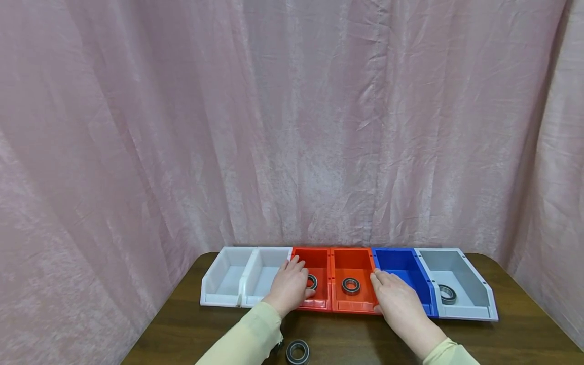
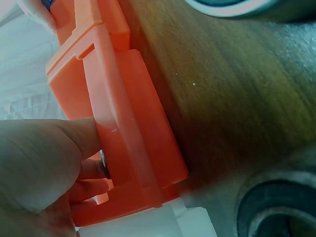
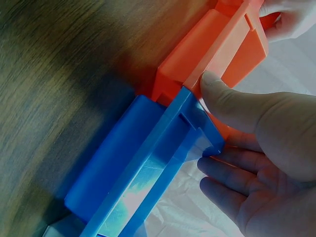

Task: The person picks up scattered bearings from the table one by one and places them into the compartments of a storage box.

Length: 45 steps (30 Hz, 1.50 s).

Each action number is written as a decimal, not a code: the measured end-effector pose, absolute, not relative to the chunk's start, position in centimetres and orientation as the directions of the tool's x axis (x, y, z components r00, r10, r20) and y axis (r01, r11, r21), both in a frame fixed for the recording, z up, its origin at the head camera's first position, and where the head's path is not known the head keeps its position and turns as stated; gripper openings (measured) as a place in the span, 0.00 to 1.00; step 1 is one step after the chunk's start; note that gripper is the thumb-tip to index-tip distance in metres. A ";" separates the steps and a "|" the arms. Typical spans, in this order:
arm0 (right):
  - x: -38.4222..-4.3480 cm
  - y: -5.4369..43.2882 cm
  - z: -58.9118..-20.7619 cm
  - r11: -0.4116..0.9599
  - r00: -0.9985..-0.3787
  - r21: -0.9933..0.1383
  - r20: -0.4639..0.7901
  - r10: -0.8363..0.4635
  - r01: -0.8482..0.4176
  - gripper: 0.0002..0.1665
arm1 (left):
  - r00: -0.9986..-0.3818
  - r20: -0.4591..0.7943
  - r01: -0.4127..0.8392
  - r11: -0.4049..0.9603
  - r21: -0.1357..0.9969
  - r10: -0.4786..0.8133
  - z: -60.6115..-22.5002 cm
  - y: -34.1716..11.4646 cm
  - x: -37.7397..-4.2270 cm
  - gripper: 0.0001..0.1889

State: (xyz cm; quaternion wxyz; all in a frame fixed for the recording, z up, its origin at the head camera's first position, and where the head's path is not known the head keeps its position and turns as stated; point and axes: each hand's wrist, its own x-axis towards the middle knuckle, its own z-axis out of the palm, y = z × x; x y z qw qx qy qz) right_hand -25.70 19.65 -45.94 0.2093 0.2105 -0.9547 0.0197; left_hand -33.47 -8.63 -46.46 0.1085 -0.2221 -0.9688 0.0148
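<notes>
My left hand (image 1: 289, 284) reaches over the left red bin (image 1: 321, 303), fingers extended and thumb low beside a ball bearing (image 1: 313, 280) lying there. The hand covers part of that bearing. In the left wrist view only the bearing's dark edge (image 2: 104, 164) shows between thumb and fingers, behind the bin's front wall. My right hand (image 1: 401, 304) is at the border of the right red bin (image 1: 339, 304) and the blue bin (image 1: 403, 261). Its thumb touches the rim there, with its fingers extended and holding nothing. A second bearing (image 1: 351, 286) lies flat in the right red bin.
Two white bins (image 1: 221, 300) stand left of the red ones. A grey bin (image 1: 474, 312) at the right end holds a bearing (image 1: 447, 294). Another bearing (image 1: 298, 352) lies on the wooden table (image 1: 347, 334) near the left sleeve. A pink curtain (image 1: 319, 126) hangs behind.
</notes>
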 end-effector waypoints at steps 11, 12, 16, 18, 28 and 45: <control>-25.7 19.6 -46.0 0.912 -0.826 0.055 0.404 -0.393 -0.407 0.42 | -0.879 0.182 0.425 0.898 -0.115 0.440 -46.6 -8.4 -33.8 0.31; -25.7 19.6 -46.0 0.911 -0.823 0.057 0.409 -0.394 -0.407 0.43 | -0.878 0.184 0.427 0.896 -0.121 0.443 -46.6 -8.3 -33.9 0.31; -25.7 19.6 -46.0 0.913 -0.820 0.064 0.416 -0.392 -0.404 0.43 | -0.873 0.185 0.431 0.891 -0.142 0.451 -46.7 -8.3 -34.0 0.31; -25.7 19.6 -46.1 0.913 -0.821 0.064 0.416 -0.391 -0.402 0.43 | -0.873 0.184 0.430 0.890 -0.149 0.452 -46.7 -8.2 -34.1 0.31; -25.7 19.5 -46.0 0.914 -0.827 0.058 0.407 -0.388 -0.401 0.43 | -0.869 0.172 0.435 0.882 -0.185 0.464 -46.7 -7.9 -34.3 0.29; -25.6 19.5 -45.9 0.913 -0.828 0.051 0.405 -0.388 -0.404 0.43 | -0.878 0.153 0.411 0.878 -0.245 0.453 -46.7 -7.2 -34.6 0.24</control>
